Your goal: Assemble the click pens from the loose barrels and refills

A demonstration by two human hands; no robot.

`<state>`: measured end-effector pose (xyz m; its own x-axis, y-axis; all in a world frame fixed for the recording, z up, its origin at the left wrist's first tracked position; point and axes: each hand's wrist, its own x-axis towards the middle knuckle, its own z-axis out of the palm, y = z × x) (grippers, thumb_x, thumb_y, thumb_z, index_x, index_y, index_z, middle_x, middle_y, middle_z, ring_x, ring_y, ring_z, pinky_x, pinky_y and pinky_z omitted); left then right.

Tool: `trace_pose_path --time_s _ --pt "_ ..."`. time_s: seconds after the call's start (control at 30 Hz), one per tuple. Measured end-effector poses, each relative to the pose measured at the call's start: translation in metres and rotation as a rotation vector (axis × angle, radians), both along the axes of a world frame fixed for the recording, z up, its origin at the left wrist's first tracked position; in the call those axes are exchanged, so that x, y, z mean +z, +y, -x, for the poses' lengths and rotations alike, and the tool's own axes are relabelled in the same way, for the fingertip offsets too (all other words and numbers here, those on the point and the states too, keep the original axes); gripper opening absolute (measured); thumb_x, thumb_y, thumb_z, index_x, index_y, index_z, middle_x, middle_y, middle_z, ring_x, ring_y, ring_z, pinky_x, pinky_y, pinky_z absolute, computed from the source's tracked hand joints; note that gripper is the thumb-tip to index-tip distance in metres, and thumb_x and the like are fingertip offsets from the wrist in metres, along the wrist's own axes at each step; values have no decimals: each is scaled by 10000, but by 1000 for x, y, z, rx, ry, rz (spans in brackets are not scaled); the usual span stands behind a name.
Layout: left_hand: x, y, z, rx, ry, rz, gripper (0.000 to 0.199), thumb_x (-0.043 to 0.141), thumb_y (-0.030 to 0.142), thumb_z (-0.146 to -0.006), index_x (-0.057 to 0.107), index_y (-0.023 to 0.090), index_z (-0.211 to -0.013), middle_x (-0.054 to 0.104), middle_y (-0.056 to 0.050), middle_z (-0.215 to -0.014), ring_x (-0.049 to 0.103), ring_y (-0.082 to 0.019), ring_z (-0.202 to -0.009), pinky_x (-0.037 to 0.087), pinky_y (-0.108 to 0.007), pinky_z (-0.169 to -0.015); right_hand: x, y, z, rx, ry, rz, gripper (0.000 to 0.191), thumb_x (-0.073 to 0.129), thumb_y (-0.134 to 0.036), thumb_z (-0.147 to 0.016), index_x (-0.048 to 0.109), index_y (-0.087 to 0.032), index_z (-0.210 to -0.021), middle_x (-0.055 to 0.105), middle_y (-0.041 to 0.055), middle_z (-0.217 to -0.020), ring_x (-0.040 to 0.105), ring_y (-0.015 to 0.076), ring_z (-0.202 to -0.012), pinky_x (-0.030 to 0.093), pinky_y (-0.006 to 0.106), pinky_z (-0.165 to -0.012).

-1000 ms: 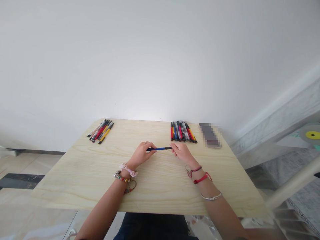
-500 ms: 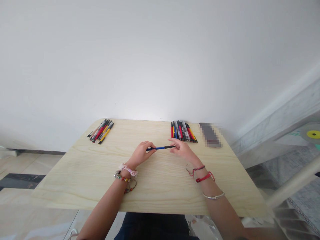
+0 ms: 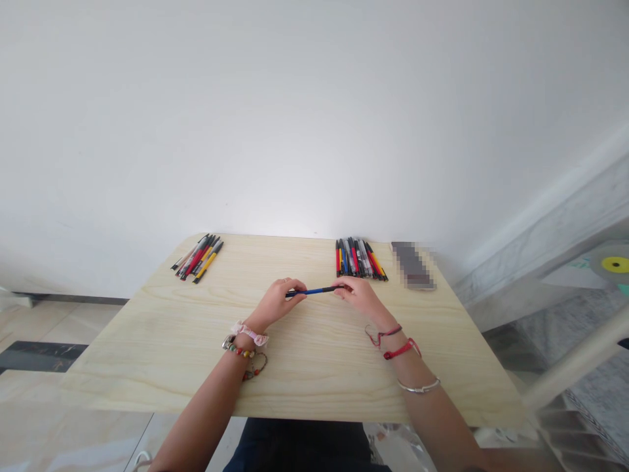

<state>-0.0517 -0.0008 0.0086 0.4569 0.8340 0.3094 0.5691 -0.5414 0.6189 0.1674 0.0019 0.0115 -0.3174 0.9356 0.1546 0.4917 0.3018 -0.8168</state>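
A blue pen (image 3: 315, 291) with black ends lies nearly level between my two hands, over the middle of the table. My left hand (image 3: 279, 300) pinches its left end between thumb and fingers. At the other end, my right hand (image 3: 361, 296) has thumb and fingers closed on the black part. Just beyond my right hand is a bundle of pens (image 3: 358, 257) in red, yellow, blue and clear-grey, lying side by side. Further off, at the back left, rests a smaller group of pens (image 3: 198, 257) in red, yellow and grey.
The pale wooden table (image 3: 319, 367) stands against a white wall (image 3: 314, 118). To the right of the pen bundle lies a dark flat object (image 3: 413, 265), blurred by pixels. A round thing with a yellow centre (image 3: 615, 264) shows at the far right, off the table.
The fingers of my right hand were spread around the pen's right end and have now closed on it. My left hand keeps its grip, almost still.
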Motion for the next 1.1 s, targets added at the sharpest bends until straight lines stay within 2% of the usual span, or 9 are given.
trace_pose_path --time_s 0.1,0.2,0.33,0.47,0.6,0.73,0.87,0.97,1.1 --pt "-5 0 -1 -66 39 -38 185 478 276 -779 612 196 -880 639 -41 -797 559 -154 -752 399 -285 -713 2 -1 2 -52 -117 -102 150 476 -213 -731 594 -166 -652 574 1 -573 492 119 -541 352 227 -530" --pt "-8 1 -1 -32 128 -142 182 467 264 -790 626 204 -853 639 -51 -787 552 -165 -777 368 -314 -743 3 -3 7 -78 -175 -104 266 437 -223 -752 520 -166 -506 522 -14 -483 463 109 -496 323 223 -516" --pt "-5 -1 0 13 205 -262 178 452 244 -805 623 217 -847 646 -43 -801 545 -170 -834 320 -349 -797 -1 -6 13 -90 -81 136 346 393 -287 -777 411 -182 -448 390 -51 -337 389 85 -358 306 215 -455" --pt "-2 -2 -2 68 149 -264 160 473 276 -794 622 226 -826 647 -34 -794 548 -165 -829 306 -362 -824 -8 -3 13 -96 109 330 345 373 -358 -785 411 -184 -490 350 -67 -320 359 76 -306 293 214 -406" --pt "-5 4 0 170 -131 -104 277 581 357 -701 577 211 -936 623 -52 -897 544 -177 -852 368 -341 -785 -10 3 4 -60 208 285 328 413 -413 -763 487 -166 -561 374 -65 -363 432 92 -371 352 223 -452" --pt "-6 12 9 239 -512 234 452 523 451 -711 489 178 -1069 596 -72 -911 562 -163 -771 418 -292 -650 -8 8 -5 -110 199 189 299 449 -408 -740 527 -159 -594 458 -39 -424 485 108 -458 391 241 -529" --pt "-7 13 11 74 -821 577 407 410 447 -788 517 132 -1022 585 -50 -748 537 -107 -604 404 -244 -555 -5 7 -5 -146 218 181 233 490 -372 -707 548 -157 -637 514 -23 -480 496 115 -493 393 246 -539" --pt "-7 10 9 -47 -977 693 350 470 404 -777 534 142 -1001 581 -40 -741 530 -92 -605 408 -228 -559 -3 6 -1 -135 276 205 190 530 -337 -676 561 -151 -694 545 -15 -515 509 117 -521 396 247 -552" --pt "-7 7 9 -119 -1075 791 343 487 404 -773 528 178 -1028 601 -40 -780 557 -98 -659 436 -236 -610 -2 4 2 -117 341 239 190 567 -320 -647 565 -147 -724 570 -6 -534 520 120 -535 401 251 -560"
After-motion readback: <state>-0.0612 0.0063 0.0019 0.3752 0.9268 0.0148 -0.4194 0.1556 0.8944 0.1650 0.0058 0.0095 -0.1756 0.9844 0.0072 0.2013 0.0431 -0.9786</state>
